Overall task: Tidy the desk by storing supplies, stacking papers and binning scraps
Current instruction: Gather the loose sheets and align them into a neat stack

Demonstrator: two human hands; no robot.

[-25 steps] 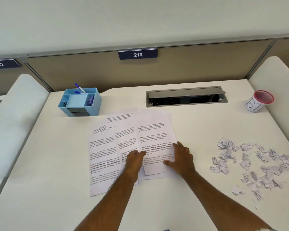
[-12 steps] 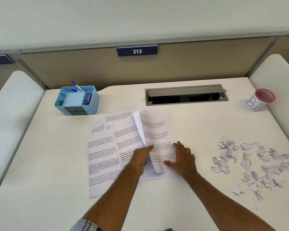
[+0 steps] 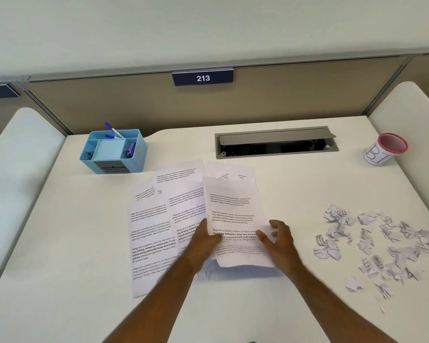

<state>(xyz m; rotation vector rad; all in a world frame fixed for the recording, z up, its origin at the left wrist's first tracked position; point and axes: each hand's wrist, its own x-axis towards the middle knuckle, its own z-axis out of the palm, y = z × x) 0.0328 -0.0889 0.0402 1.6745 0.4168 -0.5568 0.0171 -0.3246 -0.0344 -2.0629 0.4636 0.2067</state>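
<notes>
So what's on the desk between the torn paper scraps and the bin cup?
Nothing: in the head view, bare white desk separates the scraps from the bin cup.

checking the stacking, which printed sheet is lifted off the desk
The rightmost sheet, gripped at its left edge by the left hand; the other sheets lie flat, fanned to its left.

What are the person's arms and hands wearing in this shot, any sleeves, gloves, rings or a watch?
Both forearms are bare from the bottom edge of the picture up to the wrists: no sleeves show. The left hand and the right hand are bare too, with no gloves, and no ring, watch or bracelet is visible. No markings or straps appear on either arm.
</notes>
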